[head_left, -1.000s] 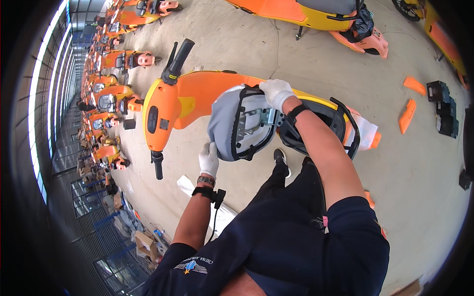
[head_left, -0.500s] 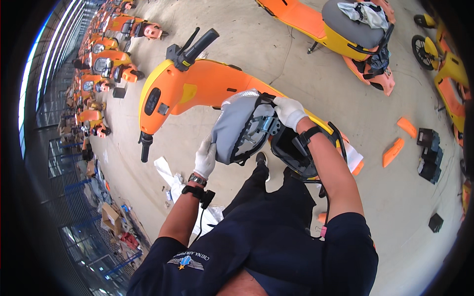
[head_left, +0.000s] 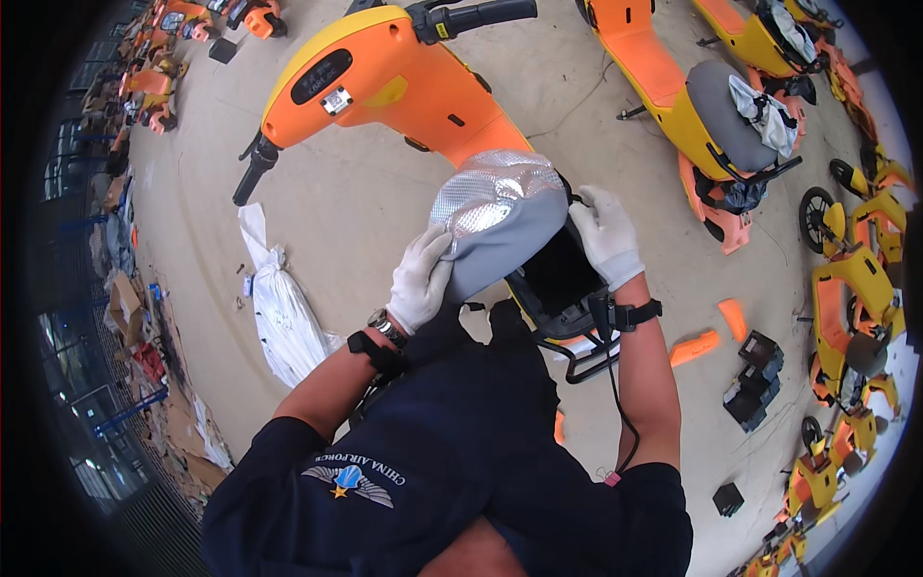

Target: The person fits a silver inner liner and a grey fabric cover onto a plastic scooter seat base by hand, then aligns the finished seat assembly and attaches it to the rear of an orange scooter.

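A grey scooter seat (head_left: 519, 234) with a silver, crinkled reflective patch over its far left part is tilted above an orange and yellow scooter (head_left: 437, 111). In a white glove, my left hand (head_left: 420, 279) grips the seat's near left side, thumb lying on top. My right hand (head_left: 606, 236), also gloved, is closed at the seat's right edge, its fingertips partly hidden. Below and right of the seat, the scooter's dark under-seat bay (head_left: 561, 279) is uncovered. The seat's underside is out of sight.
A white plastic bag (head_left: 288, 322) lies on the floor to the left. Orange panels (head_left: 694, 348) and black boxes (head_left: 753, 382) lie at right. Another scooter (head_left: 678, 106) with a cloth on its seat stands far right. Cardboard (head_left: 125, 306) and scraps line the left wall.
The seat has turned over in my hands: its metal-bracketed underside faced me before, and now its grey and silver top shows. The whole view has shifted to the right.
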{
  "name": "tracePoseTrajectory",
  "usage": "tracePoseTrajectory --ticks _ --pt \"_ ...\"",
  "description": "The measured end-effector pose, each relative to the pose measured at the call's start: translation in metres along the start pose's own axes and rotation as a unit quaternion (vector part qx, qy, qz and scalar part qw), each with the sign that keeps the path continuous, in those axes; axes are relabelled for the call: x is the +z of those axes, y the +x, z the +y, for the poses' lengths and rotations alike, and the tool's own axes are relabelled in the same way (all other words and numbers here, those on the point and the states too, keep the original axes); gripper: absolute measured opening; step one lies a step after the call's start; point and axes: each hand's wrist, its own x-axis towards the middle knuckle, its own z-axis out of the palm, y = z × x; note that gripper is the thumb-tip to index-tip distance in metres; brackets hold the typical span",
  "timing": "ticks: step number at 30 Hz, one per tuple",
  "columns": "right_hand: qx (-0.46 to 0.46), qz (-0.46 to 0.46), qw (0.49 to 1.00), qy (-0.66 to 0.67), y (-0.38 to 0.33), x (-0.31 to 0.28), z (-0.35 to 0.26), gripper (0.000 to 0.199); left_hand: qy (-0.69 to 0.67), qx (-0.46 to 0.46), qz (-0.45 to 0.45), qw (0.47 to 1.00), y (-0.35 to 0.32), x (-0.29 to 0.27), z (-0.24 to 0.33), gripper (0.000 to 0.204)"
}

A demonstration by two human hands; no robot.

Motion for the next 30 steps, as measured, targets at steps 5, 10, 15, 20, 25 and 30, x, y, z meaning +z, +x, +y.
tracePoseTrajectory --ticks 5,10,15,20,25,30 --pt "-0.177 0.063 0.976 -0.114 -0.014 0.030 -0.024 0.063 0.046 0.023 0.078 0.996 0.018 0.014 0.013 0.031" --pt "-0.286 -0.020 0.951 -0.116 0.009 0.019 -0.075 0.055 0.053 0.063 0.099 0.992 0.021 0.016 0.004 0.030" --pt "-0.379 -0.114 0.897 -0.195 0.032 0.031 -0.078 0.020 0.060 0.038 0.099 0.993 0.021 0.019 -0.001 0.022" --pt "-0.370 -0.053 0.911 -0.176 0.032 0.049 -0.074 0.010 0.054 0.014 0.128 0.990 0.018 0.021 -0.010 0.015" --pt "-0.346 -0.030 0.928 -0.134 0.037 0.051 -0.071 0.007 0.013 -0.022 0.163 0.986 0.030 0.024 -0.009 0.022" --pt "-0.345 -0.037 0.928 -0.134 0.043 0.056 -0.067 0.007 0.018 -0.032 0.160 0.986 0.033 0.025 -0.017 0.021"
